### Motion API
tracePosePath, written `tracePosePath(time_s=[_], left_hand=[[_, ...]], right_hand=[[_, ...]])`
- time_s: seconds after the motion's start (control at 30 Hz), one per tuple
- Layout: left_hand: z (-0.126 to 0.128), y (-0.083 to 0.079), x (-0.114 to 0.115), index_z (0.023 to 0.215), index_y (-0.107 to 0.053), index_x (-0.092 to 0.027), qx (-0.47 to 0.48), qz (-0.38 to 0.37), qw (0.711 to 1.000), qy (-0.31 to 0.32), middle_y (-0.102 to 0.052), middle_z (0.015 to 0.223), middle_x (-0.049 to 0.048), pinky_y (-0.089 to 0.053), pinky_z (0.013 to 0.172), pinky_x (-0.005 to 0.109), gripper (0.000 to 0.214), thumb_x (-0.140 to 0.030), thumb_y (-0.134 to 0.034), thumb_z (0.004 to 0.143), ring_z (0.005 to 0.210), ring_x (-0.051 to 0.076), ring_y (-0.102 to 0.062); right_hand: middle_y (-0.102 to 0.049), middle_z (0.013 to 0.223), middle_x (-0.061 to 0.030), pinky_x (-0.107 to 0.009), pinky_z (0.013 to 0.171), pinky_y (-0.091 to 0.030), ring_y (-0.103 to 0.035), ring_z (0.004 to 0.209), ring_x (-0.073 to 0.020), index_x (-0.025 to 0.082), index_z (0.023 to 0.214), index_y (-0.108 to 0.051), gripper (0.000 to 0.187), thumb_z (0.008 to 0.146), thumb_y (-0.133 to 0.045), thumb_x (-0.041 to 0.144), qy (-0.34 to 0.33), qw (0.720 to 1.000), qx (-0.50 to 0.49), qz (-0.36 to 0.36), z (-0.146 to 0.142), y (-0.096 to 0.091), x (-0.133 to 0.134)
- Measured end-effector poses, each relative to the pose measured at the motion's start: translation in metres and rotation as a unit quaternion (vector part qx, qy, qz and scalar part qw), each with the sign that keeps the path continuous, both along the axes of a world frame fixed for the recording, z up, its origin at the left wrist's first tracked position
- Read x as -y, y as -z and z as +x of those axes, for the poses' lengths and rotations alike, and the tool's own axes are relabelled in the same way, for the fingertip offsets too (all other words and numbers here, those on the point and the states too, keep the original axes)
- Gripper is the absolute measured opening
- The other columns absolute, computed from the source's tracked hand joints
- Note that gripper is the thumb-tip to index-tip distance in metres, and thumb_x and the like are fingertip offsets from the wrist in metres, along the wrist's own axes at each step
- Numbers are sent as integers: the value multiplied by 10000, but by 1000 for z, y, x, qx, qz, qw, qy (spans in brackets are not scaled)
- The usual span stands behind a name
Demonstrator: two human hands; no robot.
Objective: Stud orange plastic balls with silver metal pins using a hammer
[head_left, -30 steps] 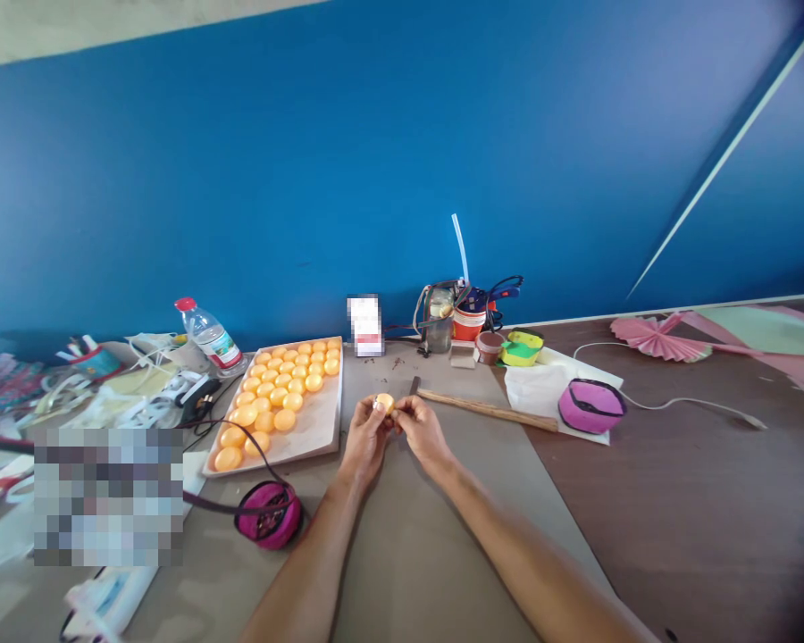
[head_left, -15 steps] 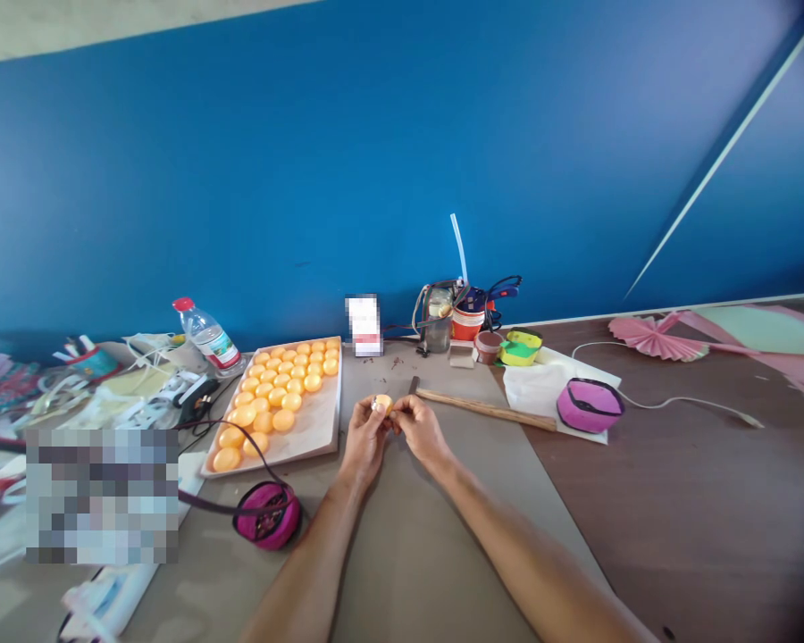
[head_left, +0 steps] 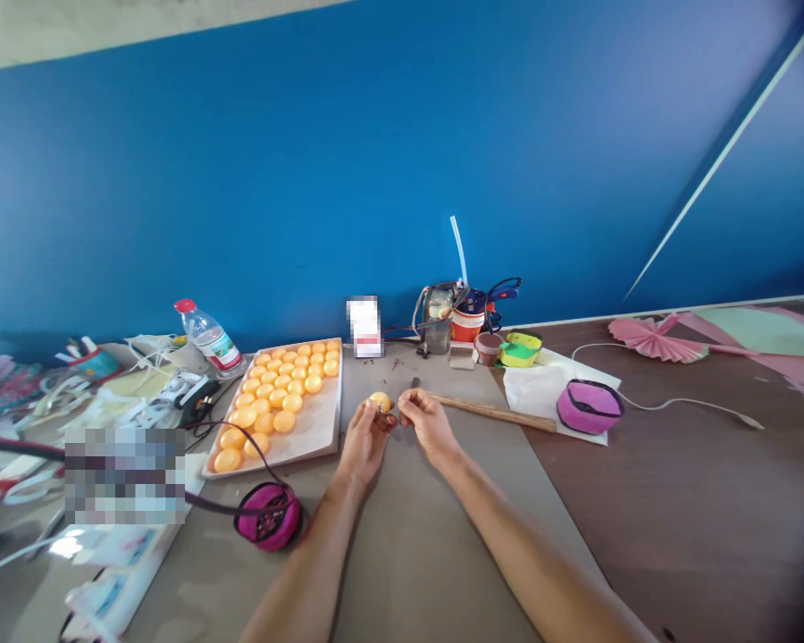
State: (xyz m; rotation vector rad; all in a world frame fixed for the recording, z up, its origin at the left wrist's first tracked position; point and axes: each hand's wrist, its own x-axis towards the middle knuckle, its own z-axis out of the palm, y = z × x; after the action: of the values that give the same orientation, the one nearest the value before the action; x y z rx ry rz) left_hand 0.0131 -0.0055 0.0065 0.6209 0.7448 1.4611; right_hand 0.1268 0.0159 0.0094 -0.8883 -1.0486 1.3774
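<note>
An orange ball (head_left: 380,401), the size and look of a table tennis ball, is gripped in the fingers of my left hand (head_left: 365,435). Some dark and pale marking or small part shows on its near side, too small to make out. My right hand (head_left: 426,421) is just to the right, a narrow gap away, with thumb and forefinger pinched together. Whatever is in that pinch is hidden or too tiny to name. Left of both hands lies a shallow white tray (head_left: 314,432) with rows of similar orange balls (head_left: 279,396).
A wooden stick (head_left: 502,413) lies just beyond my right hand. Pink-purple zip pouches (head_left: 590,406) sit right and left, the left pouch (head_left: 268,516) holding small dark bits. A glass jar (head_left: 436,326), red cup (head_left: 467,325) and bottle (head_left: 211,341) stand at the back, cables at left.
My right hand has moved slightly right, away from the ball, opening a gap between the hands. The ball has turned a little in my left hand.
</note>
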Motion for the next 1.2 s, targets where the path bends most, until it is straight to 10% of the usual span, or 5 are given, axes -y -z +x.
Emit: tracePosePath(time_s=[0.27, 0.8, 1.2], left_hand=[[-8, 2, -4, 1090, -513, -242, 65, -39, 997, -3, -640, 816, 22, -471, 730, 296, 373, -314, -636, 745, 668, 122, -607], [-1, -4, -1, 974, -521, -176, -41, 4, 999, 6, -618, 756, 2, -444, 635, 246, 311, -273, -662, 715, 563, 82, -570], [-4, -2, -3, 1031, -549, -190, 80, -12, 995, 63, -649, 830, 38, -462, 823, 324, 289, -238, -620, 755, 801, 157, -633]], right_hand=[[-426, 474, 76, -216, 459, -270, -366, 448, -76, 171, 757, -544, 205, 684, -569, 361, 128, 990, 41, 33, 31, 0, -15], [-465, 523, 58, -206, 470, -316, -405, 457, -79, 167, 791, -564, 182, 715, -507, 323, 37, 976, 211, 25, 36, -28, -1], [-663, 940, -88, -233, 673, -382, -608, 838, -175, 179, 928, -644, 251, 763, -459, 137, -68, 801, 593, 44, 70, -13, 24]])
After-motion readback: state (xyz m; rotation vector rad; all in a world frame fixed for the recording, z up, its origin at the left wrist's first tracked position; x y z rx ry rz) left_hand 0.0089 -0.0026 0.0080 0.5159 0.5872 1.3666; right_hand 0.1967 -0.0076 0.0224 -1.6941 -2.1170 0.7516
